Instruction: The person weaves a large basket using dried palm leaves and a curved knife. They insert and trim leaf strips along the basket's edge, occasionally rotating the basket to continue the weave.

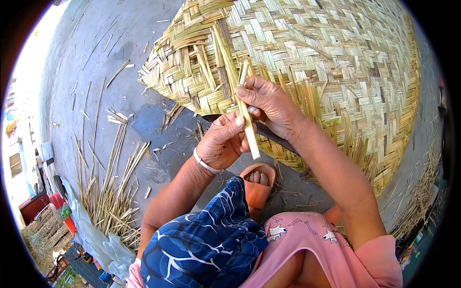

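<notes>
A pale, split reed stalk (252,141) is pinched between the fingers of both my hands. My left hand (223,137), with a white bangle at the wrist, grips it lower down, where its cut end sticks out below. Higher up, my right hand (273,103) holds the same stalk between thumb and fingers, close to its upper end. Under the hands shows part of a dark, curved thing (277,138), mostly hidden, whose kind I cannot tell. Beyond lies a large woven reed mat (345,62), with loose strip ends standing up along its near edge.
Loose reed stalks (110,192) lie in a bundle on the grey floor (129,77) at the left, with scraps scattered about. A pale plastic sheet (103,249) is at the lower left. My foot in an orange slipper (257,192) rests just below the hands. Dry stalks (418,197) line the right.
</notes>
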Available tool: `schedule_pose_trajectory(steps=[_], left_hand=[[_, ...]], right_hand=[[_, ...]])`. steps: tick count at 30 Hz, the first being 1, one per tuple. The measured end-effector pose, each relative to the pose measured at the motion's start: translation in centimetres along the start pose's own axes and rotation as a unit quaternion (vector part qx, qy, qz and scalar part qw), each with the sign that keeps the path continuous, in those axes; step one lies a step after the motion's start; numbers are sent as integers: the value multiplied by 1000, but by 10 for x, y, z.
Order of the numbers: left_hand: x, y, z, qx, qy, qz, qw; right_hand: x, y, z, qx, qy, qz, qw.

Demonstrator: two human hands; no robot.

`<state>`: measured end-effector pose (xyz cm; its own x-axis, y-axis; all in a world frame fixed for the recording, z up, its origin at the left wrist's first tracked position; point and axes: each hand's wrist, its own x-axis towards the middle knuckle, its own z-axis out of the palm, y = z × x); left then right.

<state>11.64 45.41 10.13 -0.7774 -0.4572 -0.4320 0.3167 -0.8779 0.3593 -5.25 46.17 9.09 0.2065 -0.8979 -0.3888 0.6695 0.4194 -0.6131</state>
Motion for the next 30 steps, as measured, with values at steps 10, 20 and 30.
schedule_pose_trajectory(steps=[10,20,30], left_hand=[[-8,9,-9,17,22,58,998],[-24,-1,-48,332,201,133,912],[-33,6,-59,282,177,27,943]], right_hand=[[21,1,23,-70,23,10,997],[29,4,35,-383,-42,119,915],[41,16,39,-477,-20,-7,879]])
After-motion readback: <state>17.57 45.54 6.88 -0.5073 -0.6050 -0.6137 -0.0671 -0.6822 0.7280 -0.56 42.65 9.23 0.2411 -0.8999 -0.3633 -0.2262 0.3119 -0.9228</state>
